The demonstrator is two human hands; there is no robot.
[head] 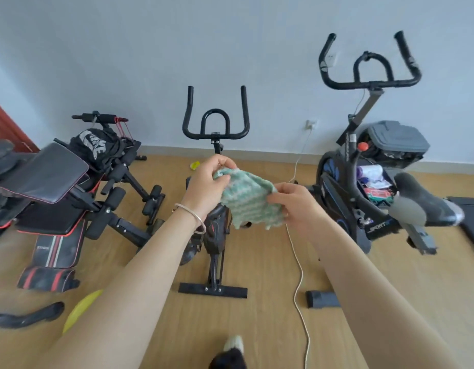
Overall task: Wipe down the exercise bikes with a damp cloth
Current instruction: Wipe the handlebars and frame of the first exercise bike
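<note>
Both hands gripped the green-and-white cloth (247, 202), which was held up in the air at mid-frame. The left hand (205, 183), with a thin bracelet (197, 218) on its wrist, pinched the upper left corner between thumb and curled fingers. The right hand (297, 206) pinched the right edge, so the cloth hung spread between them and touched neither machine. Directly behind it stood the middle exercise bike (216, 145), black, with its handlebars toward the pale wall (150, 49) and its rear foot bar flat on the wooden floor (257, 328). To the right stood a second exercise bike (369, 82), larger, with its saddle pointing toward the camera and a grey-lidded box (398, 138) showing behind its frame. A white cable (299, 265) ran from a wall socket (311, 124) across the floor between the two bikes. At the left sat a black weight bench (52, 179) with a black bag (96, 145) on it, and a yellow disc (81, 310) lay on the floor near it.
</note>
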